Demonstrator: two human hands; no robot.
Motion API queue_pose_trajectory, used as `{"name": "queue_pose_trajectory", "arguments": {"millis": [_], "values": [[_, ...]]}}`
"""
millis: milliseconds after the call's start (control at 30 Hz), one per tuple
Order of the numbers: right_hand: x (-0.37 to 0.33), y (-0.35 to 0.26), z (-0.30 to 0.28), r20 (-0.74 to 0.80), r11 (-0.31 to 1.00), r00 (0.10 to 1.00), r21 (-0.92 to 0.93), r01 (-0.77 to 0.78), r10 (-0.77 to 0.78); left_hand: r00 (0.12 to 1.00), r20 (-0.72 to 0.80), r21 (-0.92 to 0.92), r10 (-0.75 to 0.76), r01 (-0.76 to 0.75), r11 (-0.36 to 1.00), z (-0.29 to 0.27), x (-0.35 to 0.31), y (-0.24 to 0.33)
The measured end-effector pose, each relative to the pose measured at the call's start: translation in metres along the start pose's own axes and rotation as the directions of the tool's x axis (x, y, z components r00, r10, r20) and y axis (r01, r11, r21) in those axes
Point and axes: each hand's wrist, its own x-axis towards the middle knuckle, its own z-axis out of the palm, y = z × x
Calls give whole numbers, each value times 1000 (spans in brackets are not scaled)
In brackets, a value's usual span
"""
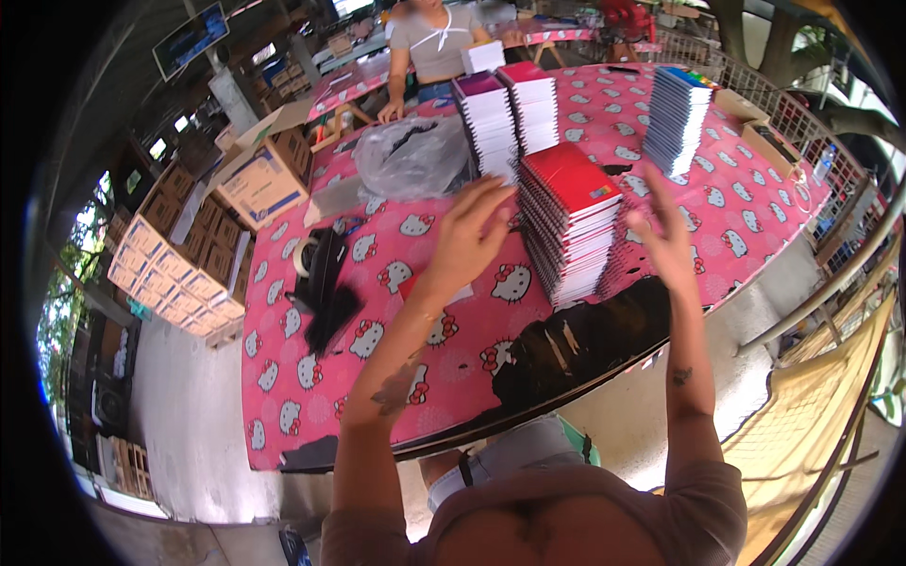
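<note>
Table (321,415), pink-covered, worn black along the near edge: the red stack (571,226) is being borne close to that edge, right of the middle

Red stack, coil-bound notebooks: being stood upright, the long axis being kept vertical, a red cover being shown uppermost; the pile is being flanked on both sides, lying to the right of the left hand (477,226) and to the left of the right hand (663,231); coils are being turned toward the left hand, pale page edges toward the near edge

Pair of hands: being spread wider than the stack, neither being plainly set nearer

Left hand: being held open, fingers being extended toward the upper left side, nothing being gripped

Right hand: being held open, fingers being pointed away from the body, thumb being turned inward, nothing being gripped

Hidden or unclear:

Co-worker (439,42): being cut off by the upper border

Bag (396,165), clear plastic: dark contents not being made out

Purple stack (486,118): its foot being partly covered by the left hand

Black object (326,283): being blurred, kind not being told

Red piece (409,285): being mostly covered by the left forearm (401,340)

Right fingers: being blurred

Fingertip contact with the red stack: not being settled by this view, on either side
</note>
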Motion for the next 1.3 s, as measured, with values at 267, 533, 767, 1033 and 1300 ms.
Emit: {"name": "queue_pose_trajectory", "arguments": {"millis": [267, 533, 767, 1033, 1300], "values": [[-88, -56, 41, 52, 958, 957, 58, 281, -284, 901, 330, 572, -282, 46, 819, -76, -196, -52], [-139, 23, 160, 420, 974, 905, 170, -152, 68, 914, 310, 385, -262, 131, 914, -60, -176, 36], [-168, 37, 162, 487, 835, 816, 268, -481, 313, 893, -212, 709, -397, 420, 567, -171, -209, -62], [-163, 17, 173, 648, 698, 679, 306, -647, 345, 885, -55, 866, -462, 273, 419, -190, -256, -80], [-173, 32, 180, 739, 677, 594, 261, -688, 319, 881, 69, 873, -467, 173, 456, -176, -248, -36]]}}
